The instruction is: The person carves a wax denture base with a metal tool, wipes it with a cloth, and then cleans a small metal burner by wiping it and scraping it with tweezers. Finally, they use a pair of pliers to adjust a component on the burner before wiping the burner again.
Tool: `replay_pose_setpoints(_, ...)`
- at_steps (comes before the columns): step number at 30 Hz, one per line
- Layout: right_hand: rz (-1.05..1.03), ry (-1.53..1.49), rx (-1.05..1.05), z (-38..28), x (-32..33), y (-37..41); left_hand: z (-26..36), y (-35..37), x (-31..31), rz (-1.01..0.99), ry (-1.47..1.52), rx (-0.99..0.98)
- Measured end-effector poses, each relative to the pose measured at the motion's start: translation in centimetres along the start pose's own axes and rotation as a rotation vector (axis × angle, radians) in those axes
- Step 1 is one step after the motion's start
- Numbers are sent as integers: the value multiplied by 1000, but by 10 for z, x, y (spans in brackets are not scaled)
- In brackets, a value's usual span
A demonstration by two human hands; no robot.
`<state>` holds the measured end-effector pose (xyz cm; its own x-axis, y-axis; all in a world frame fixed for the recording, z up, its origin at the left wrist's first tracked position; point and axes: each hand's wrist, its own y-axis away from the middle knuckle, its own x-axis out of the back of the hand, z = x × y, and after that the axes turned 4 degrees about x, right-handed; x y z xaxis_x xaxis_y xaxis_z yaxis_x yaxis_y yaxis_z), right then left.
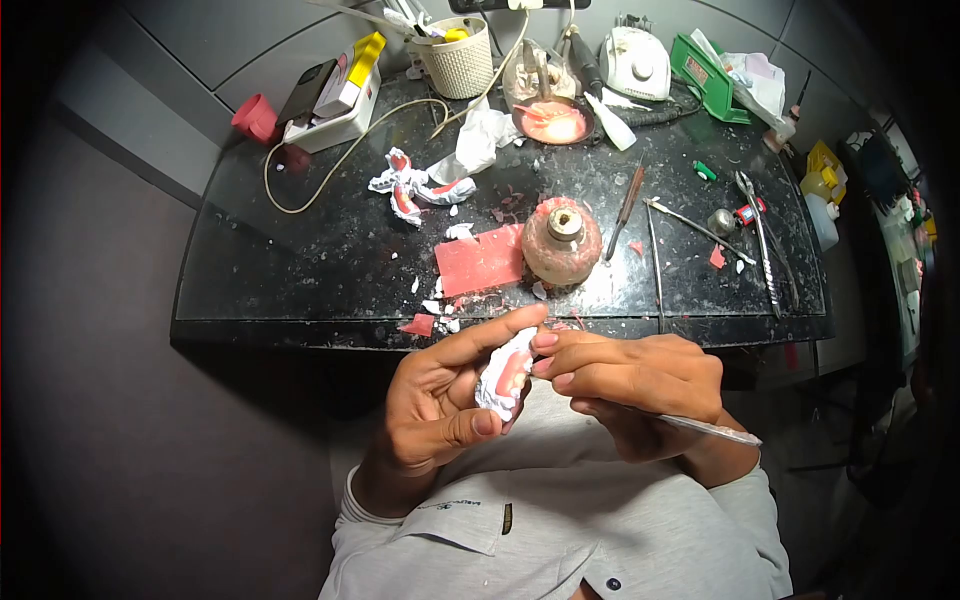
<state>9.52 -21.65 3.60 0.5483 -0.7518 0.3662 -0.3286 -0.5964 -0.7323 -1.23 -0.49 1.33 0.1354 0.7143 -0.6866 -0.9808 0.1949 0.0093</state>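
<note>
My left hand [440, 400] is closed round a white plaster dental model [496, 385], thumb at its lower edge and fingers behind it. Pink wax and a row of pale teeth show on the model's face. My right hand [635, 380] grips a thin metal tool [715, 430], whose handle sticks out below the palm to the right. Its fingertips meet the model's right side, and the tool's working tip is hidden there. Both hands are in front of the bench's near edge, above the grey shirt.
On the black bench [330, 270] stand a glass spirit burner [562, 245], a pink wax sheet [480, 262], more plaster pieces [405, 190], a bowl of pink wax [553, 122], metal tools [765, 250], a woven basket [460, 68] and a green tray [708, 82].
</note>
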Motion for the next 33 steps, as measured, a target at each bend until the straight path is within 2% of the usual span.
replay_pose_setpoints(12,-22,-43,-21,1,4,1,-3,-2,3,-50,-16,-22)
replay_pose_setpoints(18,-9,-59,-35,1,6,2,-4,-1,1,-3,19,-6)
replay_pose_setpoints(24,107,-81,-67,4,14,9,-5,-10,-5,-37,-211,-169)
replay_pose_setpoints(25,167,-130,-27,7,11,12,-7,-10,-6,-36,-213,-169)
replay_pose_setpoints(27,287,-225,55,14,4,20,-12,-11,-9,28,-401,-275)
replay_pose_setpoints(29,268,-207,87,15,0,24,-17,-13,-8,13,-437,-305)
replay_pose_setpoints(33,237,-54,27,5,-12,15,-23,-13,-13,105,-489,-411)
